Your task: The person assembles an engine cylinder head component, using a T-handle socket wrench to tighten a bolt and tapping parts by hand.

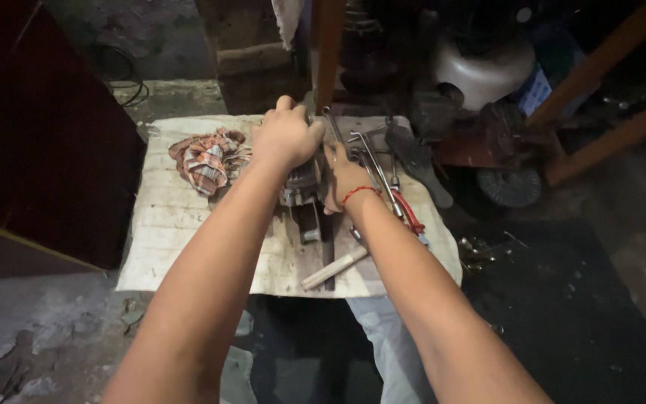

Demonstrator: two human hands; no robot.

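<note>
Both hands meet on a small metal part (302, 187) standing mid-worktop (166, 224) on a pale, stained sheet. The left hand (287, 137) is clamped over its top; the right hand (344, 179) — red thread at the wrist — grips its side. A checked rag (207, 158) lies to the left, wrenches (371, 153) and red-handled pliers (410, 215) just right, a wooden handle (334, 268) nearer the person.
</note>
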